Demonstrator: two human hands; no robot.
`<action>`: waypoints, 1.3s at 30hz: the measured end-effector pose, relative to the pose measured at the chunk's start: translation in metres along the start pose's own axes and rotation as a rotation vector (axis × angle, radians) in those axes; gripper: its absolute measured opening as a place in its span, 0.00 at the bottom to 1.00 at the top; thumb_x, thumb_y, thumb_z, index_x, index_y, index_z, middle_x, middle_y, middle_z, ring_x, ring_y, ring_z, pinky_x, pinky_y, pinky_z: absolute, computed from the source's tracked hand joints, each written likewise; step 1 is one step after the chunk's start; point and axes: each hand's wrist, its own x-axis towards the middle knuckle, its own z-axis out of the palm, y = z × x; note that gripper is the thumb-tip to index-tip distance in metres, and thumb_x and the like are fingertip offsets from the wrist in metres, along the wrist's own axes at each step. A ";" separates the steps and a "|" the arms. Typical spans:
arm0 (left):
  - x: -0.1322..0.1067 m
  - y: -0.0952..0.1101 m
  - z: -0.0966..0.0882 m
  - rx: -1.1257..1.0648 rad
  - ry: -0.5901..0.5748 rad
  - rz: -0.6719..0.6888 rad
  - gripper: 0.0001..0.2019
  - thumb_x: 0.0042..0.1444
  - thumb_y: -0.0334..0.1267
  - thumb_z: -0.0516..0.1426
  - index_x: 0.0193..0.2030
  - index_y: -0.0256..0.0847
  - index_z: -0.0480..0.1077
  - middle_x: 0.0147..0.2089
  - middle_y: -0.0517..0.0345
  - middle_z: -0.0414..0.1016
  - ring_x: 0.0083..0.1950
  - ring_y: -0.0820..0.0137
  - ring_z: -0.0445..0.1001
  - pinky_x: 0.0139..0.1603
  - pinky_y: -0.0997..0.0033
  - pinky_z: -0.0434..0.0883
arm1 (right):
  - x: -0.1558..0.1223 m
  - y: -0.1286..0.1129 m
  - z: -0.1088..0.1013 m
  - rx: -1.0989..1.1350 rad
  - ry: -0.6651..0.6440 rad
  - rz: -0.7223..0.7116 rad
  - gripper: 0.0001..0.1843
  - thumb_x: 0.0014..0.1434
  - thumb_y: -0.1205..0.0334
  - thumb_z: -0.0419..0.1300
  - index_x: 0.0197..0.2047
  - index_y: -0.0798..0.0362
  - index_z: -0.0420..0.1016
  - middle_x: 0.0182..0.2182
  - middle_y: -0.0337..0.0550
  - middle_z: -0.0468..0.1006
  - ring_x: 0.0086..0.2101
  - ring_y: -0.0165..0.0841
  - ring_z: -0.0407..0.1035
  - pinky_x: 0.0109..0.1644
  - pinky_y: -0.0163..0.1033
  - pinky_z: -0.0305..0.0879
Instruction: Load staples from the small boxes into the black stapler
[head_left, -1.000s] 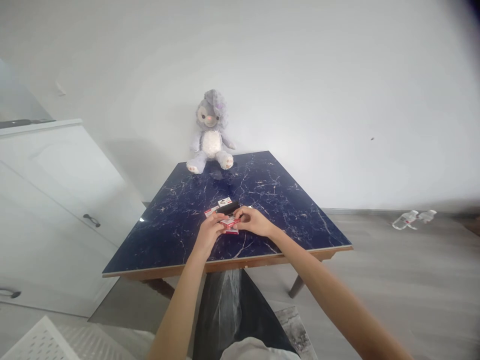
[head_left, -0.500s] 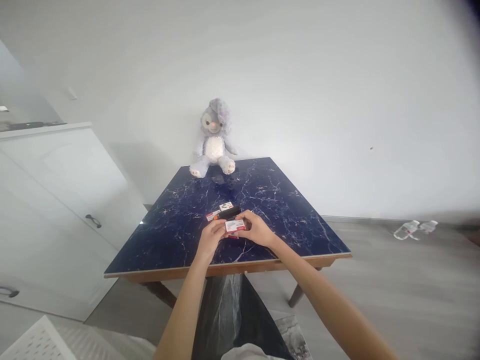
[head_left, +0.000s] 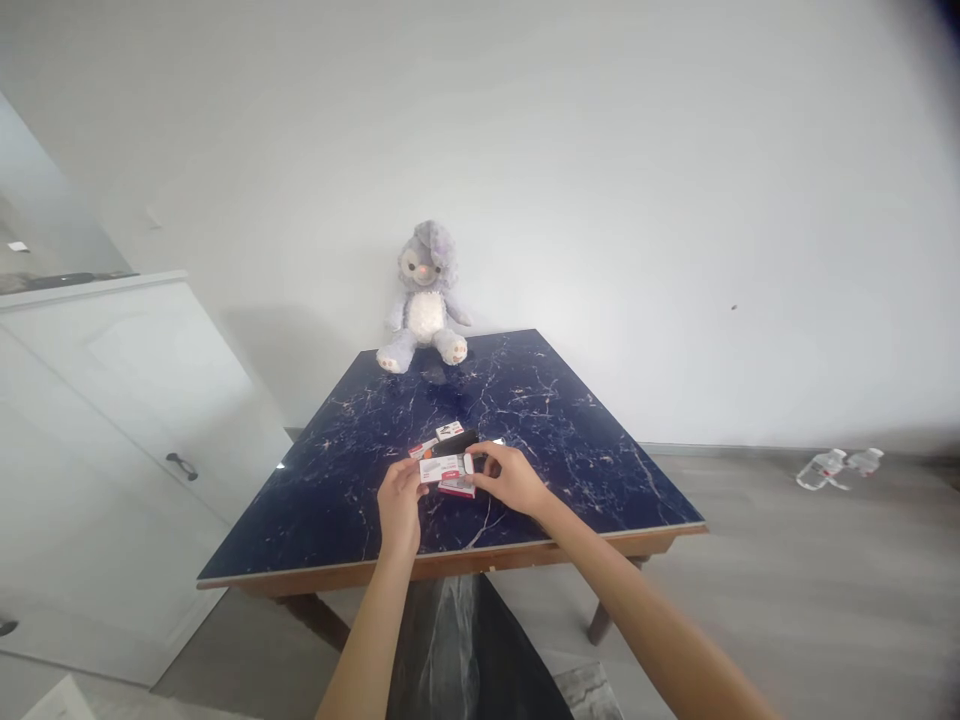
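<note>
Both my hands hold one small white and red box [head_left: 444, 467] just above the dark blue marbled table [head_left: 570, 450]. My left hand [head_left: 399, 502] pinches its left end, my right hand [head_left: 510, 478] pinches its right end. Under it on the table lies another red and white box [head_left: 457, 488]. Just behind lie a black oblong object [head_left: 459, 441] and two more small white and red boxes [head_left: 450, 430], [head_left: 421, 451].
A grey plush bunny [head_left: 424, 297] sits at the table's far edge against the white wall. A white cabinet [head_left: 112, 420] stands to the left. Two plastic bottles [head_left: 836, 467] lie on the floor at the right.
The box was lifted off the pile and now hangs level between both hands. My left hand shifted left along it. The view tilted up a little.
</note>
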 end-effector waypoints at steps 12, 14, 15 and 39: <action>-0.008 0.012 0.005 0.042 -0.120 -0.012 0.20 0.50 0.47 0.66 0.47 0.38 0.74 0.44 0.50 0.81 0.42 0.67 0.79 0.50 0.62 0.74 | -0.007 0.000 0.002 -0.196 0.028 -0.206 0.10 0.59 0.61 0.63 0.45 0.49 0.75 0.44 0.45 0.75 0.34 0.32 0.70 0.41 0.38 0.68; -0.008 0.012 0.005 0.017 -0.075 -0.004 0.19 0.51 0.46 0.65 0.46 0.38 0.74 0.44 0.51 0.81 0.42 0.67 0.79 0.50 0.61 0.75 | -0.007 -0.001 0.003 -0.234 0.045 -0.195 0.08 0.58 0.59 0.64 0.41 0.50 0.74 0.41 0.43 0.75 0.34 0.32 0.70 0.41 0.38 0.67; -0.008 0.012 0.006 0.007 -0.058 -0.001 0.18 0.52 0.46 0.65 0.46 0.37 0.74 0.43 0.51 0.80 0.42 0.67 0.79 0.50 0.61 0.75 | -0.007 -0.002 0.003 -0.245 0.059 -0.186 0.07 0.58 0.59 0.64 0.40 0.50 0.73 0.39 0.42 0.75 0.34 0.32 0.70 0.41 0.38 0.67; -0.011 0.010 0.007 -0.018 -0.001 0.009 0.15 0.53 0.43 0.65 0.42 0.35 0.73 0.43 0.48 0.81 0.44 0.64 0.81 0.56 0.54 0.75 | -0.009 -0.002 0.010 -0.442 0.345 -0.010 0.12 0.68 0.57 0.52 0.45 0.51 0.75 0.39 0.46 0.79 0.35 0.34 0.74 0.40 0.36 0.66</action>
